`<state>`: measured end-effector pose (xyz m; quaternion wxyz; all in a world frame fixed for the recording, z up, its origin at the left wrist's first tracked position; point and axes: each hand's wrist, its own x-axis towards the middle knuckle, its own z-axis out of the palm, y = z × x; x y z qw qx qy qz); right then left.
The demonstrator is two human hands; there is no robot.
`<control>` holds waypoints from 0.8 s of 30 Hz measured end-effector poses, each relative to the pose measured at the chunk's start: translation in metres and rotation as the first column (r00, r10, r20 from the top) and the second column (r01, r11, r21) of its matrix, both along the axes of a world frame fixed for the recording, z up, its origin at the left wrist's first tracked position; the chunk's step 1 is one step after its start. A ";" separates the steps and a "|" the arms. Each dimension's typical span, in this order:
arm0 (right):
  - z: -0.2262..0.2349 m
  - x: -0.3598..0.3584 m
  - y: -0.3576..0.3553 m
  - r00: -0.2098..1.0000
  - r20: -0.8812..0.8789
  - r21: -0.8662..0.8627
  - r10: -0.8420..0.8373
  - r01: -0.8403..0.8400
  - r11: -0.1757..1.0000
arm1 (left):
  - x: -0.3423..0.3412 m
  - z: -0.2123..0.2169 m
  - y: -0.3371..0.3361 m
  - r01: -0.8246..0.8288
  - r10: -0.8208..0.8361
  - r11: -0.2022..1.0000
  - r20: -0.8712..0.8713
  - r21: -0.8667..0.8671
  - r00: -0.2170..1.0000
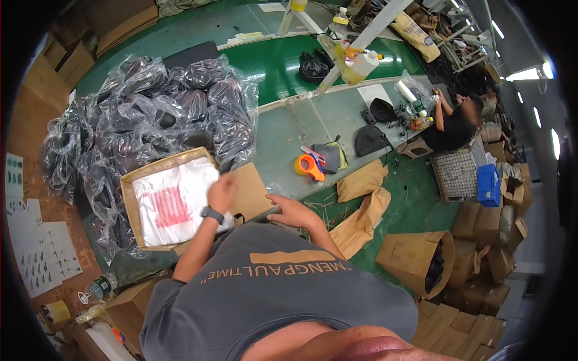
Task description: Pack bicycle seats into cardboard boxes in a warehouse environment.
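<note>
An open cardboard box (131,207) sits on the table in front of me, lined with a clear plastic bag (174,201) that has red print. My left hand (221,191), with a dark watch on its wrist, rests at the box's right rim where the bag's edge meets the folded-out flap (251,191). Its fingers curl downward, and I cannot tell whether they grip the bag. My right hand (293,210) lies flat at the table edge to the right of the flap, with its fingers spread and nothing in it.
A heap of dark items in clear plastic bags (150,114) lies behind and left of the box. An orange tape dispenser (308,165) and dark caps (370,139) lie on the table. Brown paper sacks (361,204) and cardboard boxes (421,262) stand on the green floor. Another person (454,120) sits at the far right.
</note>
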<state>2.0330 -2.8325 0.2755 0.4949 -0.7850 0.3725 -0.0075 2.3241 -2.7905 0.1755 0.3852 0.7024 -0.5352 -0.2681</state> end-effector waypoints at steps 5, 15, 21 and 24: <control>-0.008 -0.038 -0.074 0.996 -0.085 0.035 0.002 0.001 0.999 | 0.094 0.020 -0.100 -0.297 0.332 0.941 0.594 -0.161 0.733; -0.049 -0.058 -0.340 0.976 -0.216 -0.133 -0.020 -0.009 0.991 | 0.127 -0.031 -0.181 -0.768 0.407 0.527 0.685 0.364 0.604; -0.175 -0.024 -0.596 0.980 0.010 -0.636 -0.200 0.160 0.755 | 0.124 -0.026 -0.216 -0.812 0.396 0.503 0.756 0.296 0.521; -0.209 0.019 -0.697 0.900 -0.104 -0.729 -0.424 0.221 0.648 | 0.131 -0.032 -0.219 -0.815 0.410 0.528 0.769 0.238 0.490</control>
